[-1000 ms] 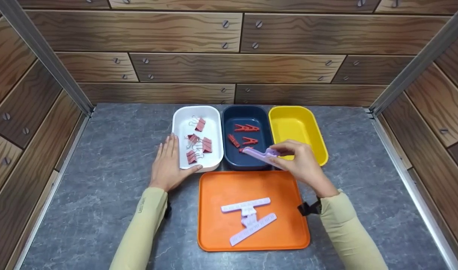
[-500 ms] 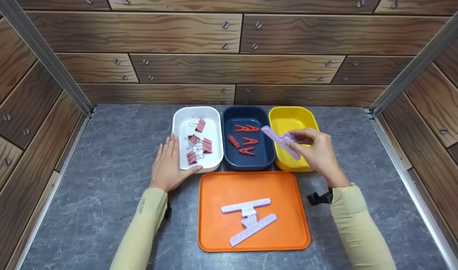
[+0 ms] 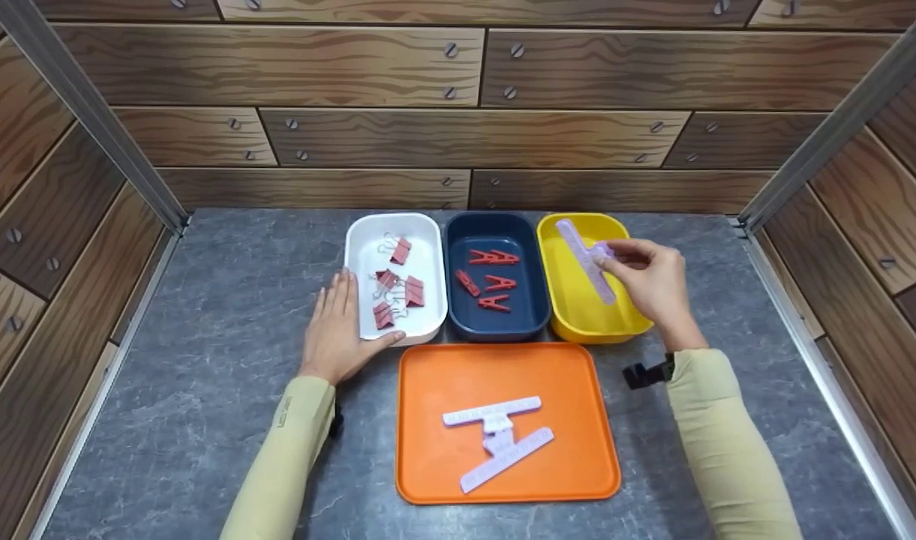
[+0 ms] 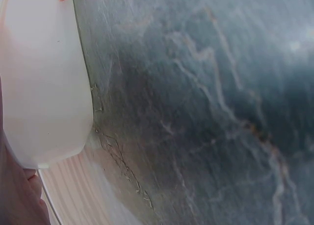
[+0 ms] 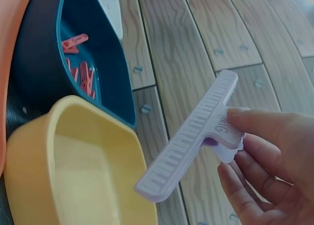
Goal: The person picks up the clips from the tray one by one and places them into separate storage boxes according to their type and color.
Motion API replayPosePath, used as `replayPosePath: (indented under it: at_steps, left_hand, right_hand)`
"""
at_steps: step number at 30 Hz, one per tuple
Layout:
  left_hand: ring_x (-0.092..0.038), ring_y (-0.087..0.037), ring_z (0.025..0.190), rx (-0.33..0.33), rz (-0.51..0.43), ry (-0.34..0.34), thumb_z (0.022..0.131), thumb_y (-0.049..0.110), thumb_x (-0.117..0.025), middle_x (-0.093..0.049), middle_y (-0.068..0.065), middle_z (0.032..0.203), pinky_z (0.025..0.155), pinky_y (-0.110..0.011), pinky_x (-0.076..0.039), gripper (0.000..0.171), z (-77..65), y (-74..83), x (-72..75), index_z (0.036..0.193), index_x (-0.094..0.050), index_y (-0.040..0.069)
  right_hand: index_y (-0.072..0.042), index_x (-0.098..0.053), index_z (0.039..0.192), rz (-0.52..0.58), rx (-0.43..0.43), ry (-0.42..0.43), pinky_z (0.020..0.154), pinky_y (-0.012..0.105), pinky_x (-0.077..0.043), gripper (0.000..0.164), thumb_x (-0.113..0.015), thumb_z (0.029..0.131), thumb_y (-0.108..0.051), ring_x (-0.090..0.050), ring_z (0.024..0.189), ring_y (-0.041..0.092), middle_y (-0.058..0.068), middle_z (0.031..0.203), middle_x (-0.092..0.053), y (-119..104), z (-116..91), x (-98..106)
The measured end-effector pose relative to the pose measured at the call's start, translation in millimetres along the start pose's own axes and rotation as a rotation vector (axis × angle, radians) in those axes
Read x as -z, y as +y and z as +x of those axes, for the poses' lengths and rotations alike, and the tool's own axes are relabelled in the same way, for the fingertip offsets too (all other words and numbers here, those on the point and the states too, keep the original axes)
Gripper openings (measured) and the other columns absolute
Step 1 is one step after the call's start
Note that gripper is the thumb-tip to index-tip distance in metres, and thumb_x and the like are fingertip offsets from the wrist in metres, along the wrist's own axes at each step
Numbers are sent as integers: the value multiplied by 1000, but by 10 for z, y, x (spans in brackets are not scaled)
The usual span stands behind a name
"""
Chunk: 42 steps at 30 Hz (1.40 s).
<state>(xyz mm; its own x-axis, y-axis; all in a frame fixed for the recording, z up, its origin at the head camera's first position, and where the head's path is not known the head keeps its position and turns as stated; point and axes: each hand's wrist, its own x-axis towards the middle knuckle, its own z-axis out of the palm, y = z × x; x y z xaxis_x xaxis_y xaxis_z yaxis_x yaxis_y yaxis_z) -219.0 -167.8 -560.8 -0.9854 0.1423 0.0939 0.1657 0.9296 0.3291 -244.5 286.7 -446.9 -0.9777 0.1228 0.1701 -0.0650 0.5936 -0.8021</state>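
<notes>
My right hand pinches a purple bag clip by its handle, above the yellow bin. In the right wrist view the long bar of the bag clip shows a piano-key pattern, with thumb and fingers on its short grip. My left hand lies with straight fingers along the left side of the white bin, its thumb by the near rim. Two more purple bag clips, an upper one and a lower one, lie on the orange tray.
Several red binder clips lie in the white bin. The dark blue bin in the middle holds several red clothespins. All three bins stand side by side behind the tray on the grey marbled table. A wood-patterned wall rises behind.
My right hand has carried the purple bag clip rightward and away from me, from over the dark blue bin to over the yellow bin. My left hand has stayed in place.
</notes>
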Motion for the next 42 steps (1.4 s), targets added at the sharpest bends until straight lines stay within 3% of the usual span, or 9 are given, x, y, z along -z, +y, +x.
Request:
replayPosePath:
  at_steps: [5,12,20,26,33,42]
  left_hand:
    - [-8,-32,154,0,-8,2,76,95,-42,-9,-18,168,125,-41,-2,132,1,-8,-13,162,-10,-1]
    - [-6,-32,154,-7,2,-1,77,94,-41,-9,-19,168,124,-41,-1,132,1,-10,-2,162,-9,-1]
    - [-6,-32,154,-9,3,-3,77,94,-42,-9,-19,168,125,-42,-2,132,0,-7,4,161,-9,-2]
    - [-7,-32,154,-6,14,1,77,93,-43,-8,-18,168,124,-41,-1,132,2,2,-1,161,-8,-2]
    - [-6,-31,154,-10,-1,-1,77,93,-45,-8,-18,168,124,-41,-1,131,-2,16,4,162,-9,-1]
    - [-7,-31,154,-5,6,-3,77,94,-42,-8,-18,168,124,-41,-2,132,2,-10,-4,162,-8,-1]
  right_hand:
    - [-4,-72,127,13,-117,-14,80,20,-57,46,-77,93,-34,-67,99,17,13,115,-70,89,102,0]
    - [0,-70,127,32,-215,-36,77,21,-58,43,-76,94,-27,-68,99,22,16,115,-69,202,210,-96]
    - [5,-66,131,34,-360,-105,93,38,-57,45,-72,97,-25,-71,102,30,21,124,-67,282,318,-263]
    - [7,-67,128,65,-431,-118,94,38,-57,41,-70,98,-20,-70,106,31,23,125,-65,321,417,-365]
    - [8,-63,132,-95,-421,-130,77,24,-58,51,-71,97,-29,-71,101,29,24,127,-65,323,448,-405]
    - [1,-58,142,-56,-358,-146,102,43,-51,55,-68,100,-33,-59,122,32,20,138,-60,168,387,-359]
